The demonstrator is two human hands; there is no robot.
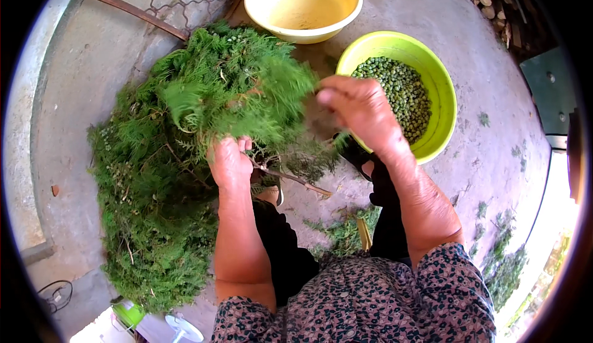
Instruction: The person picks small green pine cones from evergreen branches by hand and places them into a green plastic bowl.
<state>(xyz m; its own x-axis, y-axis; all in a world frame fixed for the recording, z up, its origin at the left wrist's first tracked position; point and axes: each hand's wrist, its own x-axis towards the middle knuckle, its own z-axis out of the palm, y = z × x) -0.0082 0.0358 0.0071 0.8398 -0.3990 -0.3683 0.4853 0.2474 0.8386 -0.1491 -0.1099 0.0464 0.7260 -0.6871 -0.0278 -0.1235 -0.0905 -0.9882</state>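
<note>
My left hand (231, 162) is closed around a leafy evergreen branch (272, 89). The branch's feathery green sprays are partly smeared by motion, and a bare cut stem (301, 183) points toward my feet. My right hand (361, 108) is at the right edge of the sprays, with thumb and fingers pinched together; what they hold, if anything, cannot be made out. Just beyond that wrist stands a lime-green basin (446, 99), holding many small round green cones (401, 86). A big heap of cut evergreen branches (154, 232) lies on my left, beneath and behind the held branch.
A pale yellow basin (302, 34) stands at the far middle. Wavy metal grating (179, 0) is at the far left, stacked firewood (485, 0) at the far right. Loose sprigs (503, 262) litter the concrete floor on the right, and more greenery (346, 235) lies between my legs.
</note>
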